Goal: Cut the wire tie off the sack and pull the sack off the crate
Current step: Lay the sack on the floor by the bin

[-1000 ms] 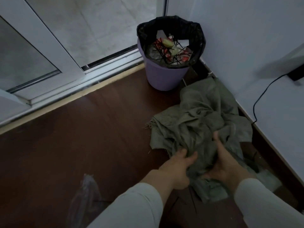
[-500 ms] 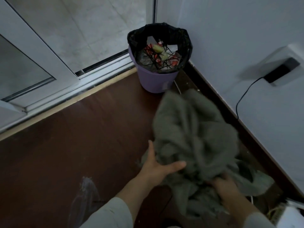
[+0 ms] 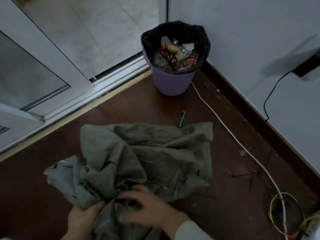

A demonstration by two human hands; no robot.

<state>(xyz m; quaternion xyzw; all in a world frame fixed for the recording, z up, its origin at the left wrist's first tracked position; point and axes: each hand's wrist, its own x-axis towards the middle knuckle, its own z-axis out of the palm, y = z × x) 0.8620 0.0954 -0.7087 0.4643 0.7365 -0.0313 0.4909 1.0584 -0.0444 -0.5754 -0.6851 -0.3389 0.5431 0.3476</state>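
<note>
A crumpled grey-green woven sack (image 3: 147,156) lies spread on the dark wooden floor in front of me. My left hand (image 3: 83,218) grips a bunched fold at the sack's near edge. My right hand (image 3: 147,208) rests on the same bunched part, fingers curled into the cloth around a dark tie. A small cutter (image 3: 181,119) with a green handle lies on the floor just beyond the sack's far edge. No crate is visible; whatever the sack covers is hidden.
A purple waste bin (image 3: 173,80) with a black liner stands in the corner, holding cut ties and scraps. A white cable (image 3: 230,134) runs along the floor at right. Loose black ties (image 3: 245,175) and yellow wire loops (image 3: 284,212) lie at right. A sliding door frame (image 3: 72,94) is at left.
The sack has been swung from the right wall side to the floor in front of me and laid flat. Both hands have come together at its near bunched edge.
</note>
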